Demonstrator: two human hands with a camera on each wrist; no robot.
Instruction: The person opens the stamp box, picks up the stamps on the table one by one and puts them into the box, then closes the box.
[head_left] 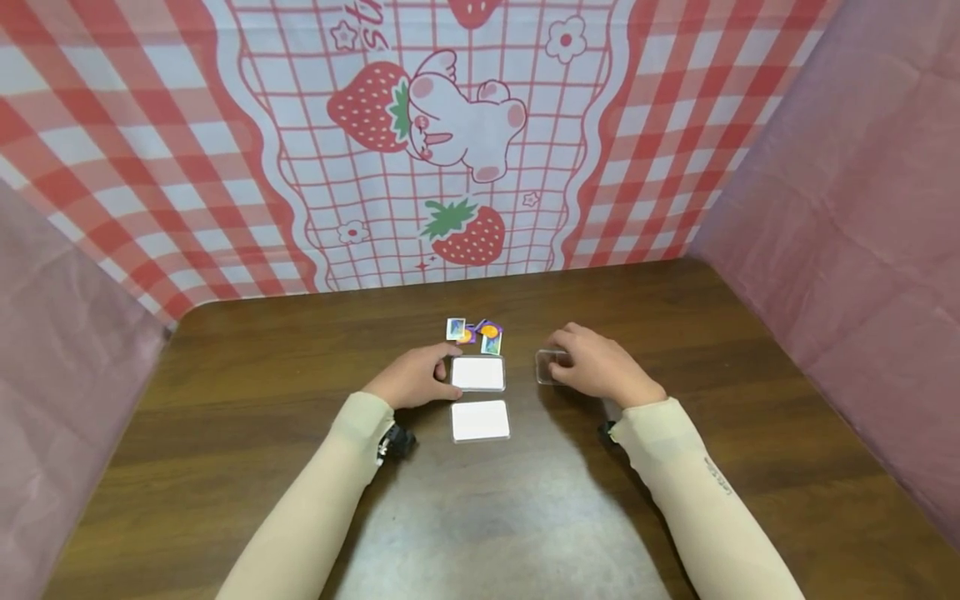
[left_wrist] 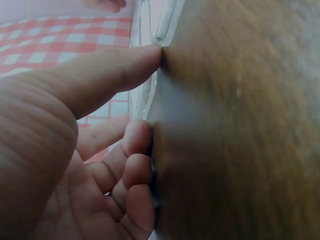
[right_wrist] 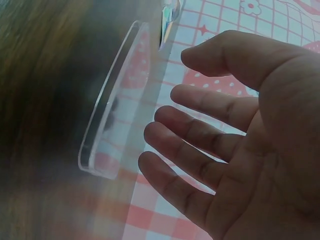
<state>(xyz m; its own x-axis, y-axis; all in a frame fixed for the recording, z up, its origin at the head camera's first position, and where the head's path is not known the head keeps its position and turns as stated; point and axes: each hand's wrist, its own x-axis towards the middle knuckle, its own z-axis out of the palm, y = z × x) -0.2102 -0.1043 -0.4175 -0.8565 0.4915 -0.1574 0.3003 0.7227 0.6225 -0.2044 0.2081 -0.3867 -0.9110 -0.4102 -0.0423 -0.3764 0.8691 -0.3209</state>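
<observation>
My left hand [head_left: 416, 377] is at the left end of a white rectangle in a clear plastic case [head_left: 478, 373]. Thumb and index finger span its near and far corners, and in the left wrist view the thumb tip presses the clear edge [left_wrist: 150, 95]; the other fingers curl beneath. A second white rectangle in a clear case [head_left: 481, 421] lies just nearer on the table. To the right, my right hand [head_left: 596, 362] hovers with relaxed, spread fingers over a transparent plastic cover [head_left: 546, 367]. In the right wrist view this cover [right_wrist: 112, 105] lies apart from the fingertips.
Several small printed picture pieces [head_left: 489, 331] in purple, orange and blue lie just beyond the cases. The brown wooden table [head_left: 480, 517] backs onto a red-checked strawberry cloth [head_left: 465, 175]. Pink cloth [head_left: 847, 208] hangs along the sides.
</observation>
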